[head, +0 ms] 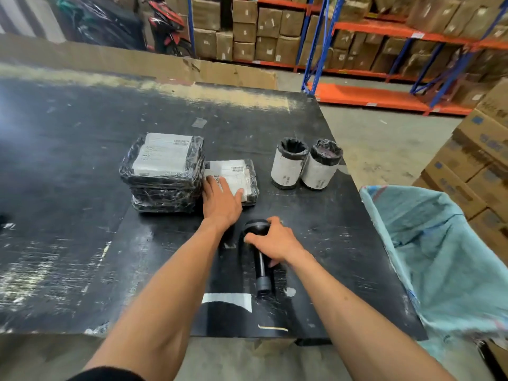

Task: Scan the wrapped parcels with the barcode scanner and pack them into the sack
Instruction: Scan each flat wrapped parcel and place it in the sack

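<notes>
The black, scuffed tabletop [68, 160] carried four wrapped parcels toward its right half. Leftmost stood the large parcel [163, 171], a stack in black film with a white label on top. Just beside it on the right lay the flat parcel [239, 177], label up. The left hand [221, 200] rested on this parcel's near-left corner, fingers spread wide and flat, gripping nothing. Nearer the front edge, the right hand [270, 240] was closed over the head of the barcode scanner [259, 257], which lay on the tabletop with its handle pointing to the front edge. Further right, near the right edge, two cylindrical parcels [306, 163] stood upright, touching each other. Off the right edge hung the open pale-green sack [439, 257].
</notes>
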### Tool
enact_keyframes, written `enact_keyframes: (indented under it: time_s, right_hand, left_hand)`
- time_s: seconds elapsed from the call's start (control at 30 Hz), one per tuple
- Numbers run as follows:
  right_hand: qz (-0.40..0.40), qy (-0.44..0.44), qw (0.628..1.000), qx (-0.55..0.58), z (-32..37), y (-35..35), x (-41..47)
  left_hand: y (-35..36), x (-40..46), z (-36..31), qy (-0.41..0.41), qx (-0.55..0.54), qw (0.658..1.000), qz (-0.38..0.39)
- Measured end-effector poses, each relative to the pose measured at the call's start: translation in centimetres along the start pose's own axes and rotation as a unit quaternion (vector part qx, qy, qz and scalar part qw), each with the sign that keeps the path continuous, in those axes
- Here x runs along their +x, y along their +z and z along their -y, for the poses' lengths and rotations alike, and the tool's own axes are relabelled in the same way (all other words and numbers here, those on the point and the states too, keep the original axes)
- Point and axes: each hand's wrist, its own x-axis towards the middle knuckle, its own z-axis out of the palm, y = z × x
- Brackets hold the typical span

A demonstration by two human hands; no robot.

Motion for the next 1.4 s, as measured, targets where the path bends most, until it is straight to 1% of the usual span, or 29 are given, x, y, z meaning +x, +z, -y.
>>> enact_keyframes:
  time_s: [0.07,0.2,0.27,0.33,0.4,0.43,0.5,0.6,0.63,0.73,0.8,0.9,0.97,1.03,1.23,1.4]
  right_hand:
    - [0.004,-0.005,1.000,0.026,0.1,-0.2,-0.1]
    - [-0.037,-0.034,0.999,-0.003,0.1,-2.2,-0.5]
    - [-0.056,-0.042,0.998,0.008,0.1,-3.9,-0.8]
    - [-0.078,-0.047,0.995,0.028,0.2,-5.7,-1.0]
    - [-0.092,-0.052,0.992,0.062,0.2,-7.0,-1.1]
    - [-0.090,-0.057,0.990,0.088,0.2,-7.5,-1.3]
    - [-0.066,-0.066,0.984,0.150,0.3,-8.0,-1.7]
    - [-0.033,-0.076,0.969,0.231,0.4,-8.3,-2.5]
    - [-0.030,-0.076,0.964,0.253,0.4,-8.4,-2.8]
    - [-0.045,-0.080,0.955,0.283,0.3,-8.6,-3.3]
    - [-0.058,-0.090,0.951,0.290,0.3,-8.8,-3.3]
    - [-0.052,-0.108,0.937,0.329,0.7,-8.9,-3.5]
    - [-0.057,-0.118,0.936,0.328,1.2,-8.9,-3.8]
    - [-0.068,-0.135,0.937,0.315,1.6,-8.9,-4.0]
    - [-0.116,-0.177,0.944,0.253,2.4,-8.6,-4.4]
    - [-0.132,-0.196,0.940,0.245,3.1,-8.5,-4.4]
  left_hand:
    - [-0.1,-0.2,0.3,0.011,0.013,1.000,-0.003]
    - [-0.4,-2.1,0.1,0.008,0.013,1.000,0.005]
    - [-0.2,-3.4,-0.3,-0.009,-0.025,1.000,0.004]
    - [-0.5,-4.1,-0.8,-0.025,-0.090,0.996,-0.004]
    - [-1.5,-3.8,-1.1,-0.067,-0.150,0.986,-0.008]
    - [-2.1,-3.5,-1.3,-0.102,-0.179,0.979,0.003]
    - [-3.1,-3.2,-1.8,-0.167,-0.241,0.954,0.054]
    - [-3.8,-3.0,-2.5,-0.214,-0.302,0.916,0.154]
    - [-3.8,-2.9,-2.6,-0.203,-0.308,0.913,0.175]
    - [-3.8,-2.7,-2.4,-0.147,-0.293,0.926,0.187]
    - [-3.7,-2.9,-2.0,-0.142,-0.305,0.923,0.188]
    - [-3.6,-3.7,-1.6,-0.110,-0.325,0.928,0.141]
    - [-3.6,-4.4,-1.2,-0.073,-0.346,0.929,0.113]
    - [-3.6,-5.2,-0.8,-0.037,-0.344,0.933,0.093]
    - [-4.3,-6.3,-0.2,-0.013,-0.348,0.936,0.048]
    - [-5.3,-6.0,0.1,-0.012,-0.354,0.935,0.018]
